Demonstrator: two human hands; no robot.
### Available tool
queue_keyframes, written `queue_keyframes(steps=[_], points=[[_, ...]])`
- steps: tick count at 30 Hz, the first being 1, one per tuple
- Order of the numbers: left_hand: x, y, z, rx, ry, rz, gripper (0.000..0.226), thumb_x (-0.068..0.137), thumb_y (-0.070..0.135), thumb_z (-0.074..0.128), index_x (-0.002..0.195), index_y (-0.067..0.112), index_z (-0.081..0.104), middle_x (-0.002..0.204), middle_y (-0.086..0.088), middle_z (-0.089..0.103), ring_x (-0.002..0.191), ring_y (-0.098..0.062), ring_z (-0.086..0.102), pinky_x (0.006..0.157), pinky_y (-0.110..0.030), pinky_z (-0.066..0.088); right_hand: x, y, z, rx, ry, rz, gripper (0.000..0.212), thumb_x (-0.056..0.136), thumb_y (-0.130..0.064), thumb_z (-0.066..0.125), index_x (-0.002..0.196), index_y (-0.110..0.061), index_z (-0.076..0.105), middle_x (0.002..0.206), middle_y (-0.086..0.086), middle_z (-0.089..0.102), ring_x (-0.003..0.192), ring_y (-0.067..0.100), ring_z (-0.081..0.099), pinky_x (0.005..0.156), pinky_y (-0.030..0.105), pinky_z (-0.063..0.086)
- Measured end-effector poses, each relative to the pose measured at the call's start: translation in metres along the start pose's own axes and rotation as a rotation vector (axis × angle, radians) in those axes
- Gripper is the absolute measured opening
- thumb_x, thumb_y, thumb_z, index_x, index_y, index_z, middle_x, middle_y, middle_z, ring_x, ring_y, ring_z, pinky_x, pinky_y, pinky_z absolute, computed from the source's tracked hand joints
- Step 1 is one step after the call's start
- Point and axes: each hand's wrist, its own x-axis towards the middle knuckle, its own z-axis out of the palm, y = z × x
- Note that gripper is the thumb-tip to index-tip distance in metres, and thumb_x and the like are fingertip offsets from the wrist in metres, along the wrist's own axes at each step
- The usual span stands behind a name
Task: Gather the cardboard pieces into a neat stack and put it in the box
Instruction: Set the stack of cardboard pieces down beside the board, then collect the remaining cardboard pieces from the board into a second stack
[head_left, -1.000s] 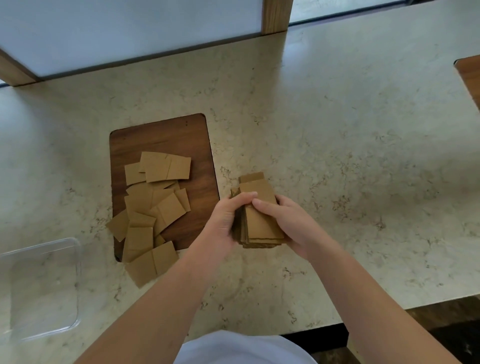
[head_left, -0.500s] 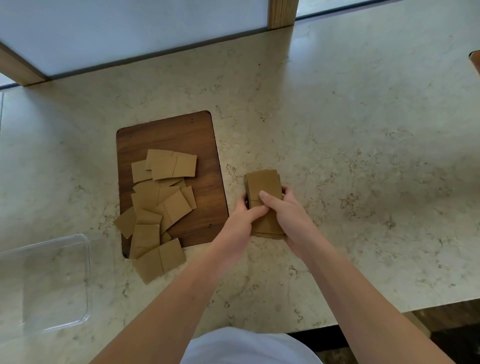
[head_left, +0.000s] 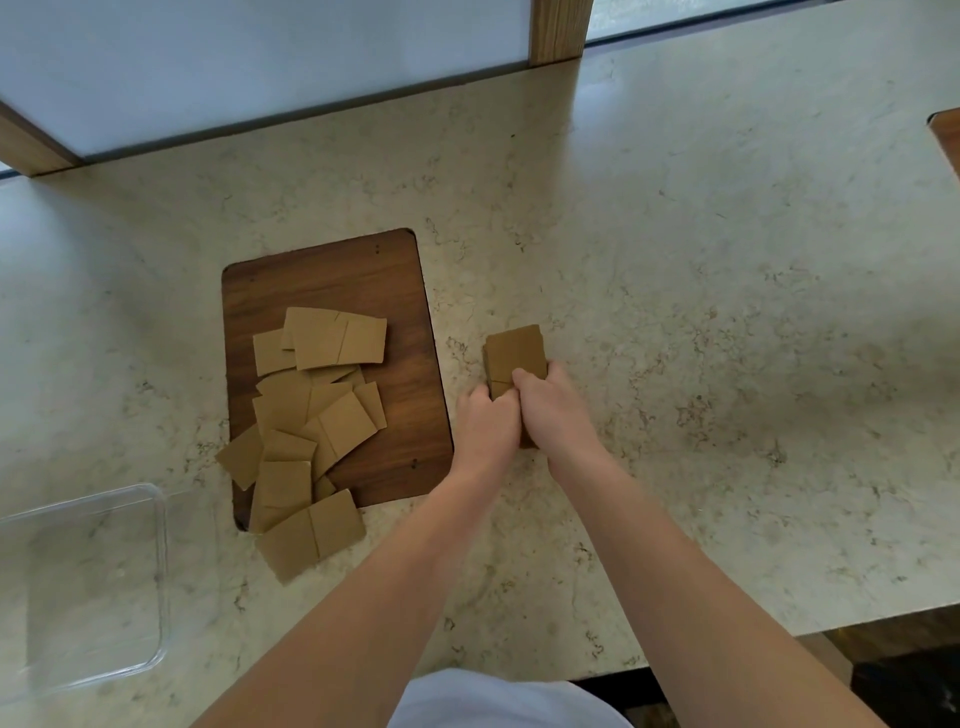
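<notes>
A stack of brown cardboard pieces (head_left: 514, 352) lies on the marble counter, right of the wooden board. My left hand (head_left: 485, 423) grips its left side and my right hand (head_left: 553, 410) covers its near end, thumb on top. Both hands press it together; the stack's near part is hidden under them. Several loose cardboard pieces (head_left: 311, 410) lie scattered over the dark wooden board (head_left: 363, 270), some hanging over its near-left edge. The clear plastic box (head_left: 161, 571) sits at the left, near the counter's front, with nothing in it.
The pale marble counter (head_left: 701, 338) stretches wide to the right and back. A white panel with wooden posts (head_left: 558, 28) bounds the back. A wooden edge (head_left: 945, 140) shows at the far right. The counter's front edge runs near my body.
The stack has gone from tilted and fanned in my hands to lying flatter and squared on the counter. Both hands have closed in over its near end.
</notes>
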Motion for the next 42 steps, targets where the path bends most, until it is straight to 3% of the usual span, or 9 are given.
queue_keyframes(steps=[3,8,14,19,24,27,31,36,42], points=[[0.002,-0.002,0.001,0.007,0.025,-0.032,0.061,0.077,0.037,0.05,0.13,0.009,0.062,0.145,-0.014,0.052,0.129,-0.033,0.054,0.11,-0.055,0.046,0.006,0.005,0.004,-0.07,0.034,-0.004,0.029,0.101,-0.023,0.05,0.127,-0.015,0.058,0.109,-0.002,0.063,0.091,0.009,0.058,0.071,0.028,0.047],[0.004,-0.001,0.002,0.074,0.038,-0.088,0.06,0.083,0.041,0.05,0.137,0.015,0.054,0.145,-0.008,0.051,0.139,-0.032,0.042,0.116,-0.054,0.036,0.01,0.008,0.008,-0.151,0.077,0.053,0.059,0.098,-0.032,0.051,0.154,-0.015,0.042,0.154,0.009,0.038,0.141,0.029,0.039,0.118,0.051,0.033],[0.01,-0.003,0.001,-0.027,0.011,-0.086,0.044,0.081,0.031,0.054,0.122,0.019,0.064,0.12,-0.007,0.071,0.114,-0.03,0.066,0.103,-0.054,0.053,0.011,0.005,0.007,-0.168,0.087,0.049,0.057,0.091,-0.034,0.057,0.145,-0.016,0.049,0.141,0.007,0.052,0.13,0.027,0.05,0.111,0.052,0.043],[0.006,-0.001,-0.002,-0.143,0.028,-0.069,0.053,0.094,0.043,0.043,0.137,0.014,0.054,0.138,-0.01,0.06,0.125,-0.028,0.057,0.11,-0.052,0.046,0.012,0.007,0.004,-0.115,0.093,0.018,0.069,0.09,-0.042,0.061,0.15,-0.015,0.041,0.146,0.008,0.052,0.133,0.029,0.051,0.112,0.052,0.044],[-0.013,-0.041,-0.047,-0.168,0.154,-0.066,0.038,0.093,0.044,0.047,0.125,0.025,0.054,0.129,-0.002,0.06,0.116,-0.024,0.06,0.104,-0.051,0.05,-0.025,0.012,0.009,-0.403,0.373,-0.51,0.053,0.095,-0.036,0.058,0.142,-0.016,0.044,0.139,0.002,0.049,0.131,0.021,0.044,0.112,0.042,0.038],[-0.026,-0.089,-0.095,-0.223,0.252,-0.135,0.013,0.099,0.023,0.052,0.107,0.02,0.062,0.102,-0.003,0.066,0.088,-0.019,0.065,0.075,-0.037,0.054,-0.05,0.018,0.054,-0.524,0.108,-0.817,0.03,0.091,-0.019,0.063,0.12,-0.013,0.058,0.114,-0.001,0.054,0.107,0.018,0.053,0.095,0.038,0.051],[-0.041,-0.143,-0.154,-0.314,0.343,-0.247,0.017,0.102,0.016,0.052,0.11,0.009,0.064,0.102,-0.014,0.071,0.085,-0.029,0.069,0.065,-0.036,0.053,-0.062,0.051,0.134,-1.042,-0.446,-0.861,0.037,0.097,-0.026,0.061,0.131,-0.014,0.058,0.129,0.005,0.058,0.121,0.027,0.05,0.099,0.044,0.047],[-0.053,-0.171,-0.203,-0.539,0.396,-0.322,0.016,0.1,0.018,0.054,0.104,0.007,0.065,0.091,-0.01,0.064,0.076,-0.025,0.066,0.06,-0.036,0.048,-0.066,0.093,0.184,-1.352,-0.443,-0.817,0.056,0.088,-0.042,0.075,0.133,-0.018,0.05,0.131,0.006,0.052,0.125,0.031,0.044,0.1,0.046,0.036],[-0.052,-0.189,-0.226,-0.697,0.293,-0.263,0.026,0.095,0.022,0.07,0.111,0.005,0.06,0.079,-0.007,0.054,0.065,-0.02,0.06,0.051,-0.028,0.048,-0.072,0.09,0.181,-0.955,-0.497,-0.34,0.024,0.103,-0.038,0.058,0.088,-0.019,0.061,0.088,-0.001,0.059,0.089,0.024,0.057,0.077,0.037,0.044]])
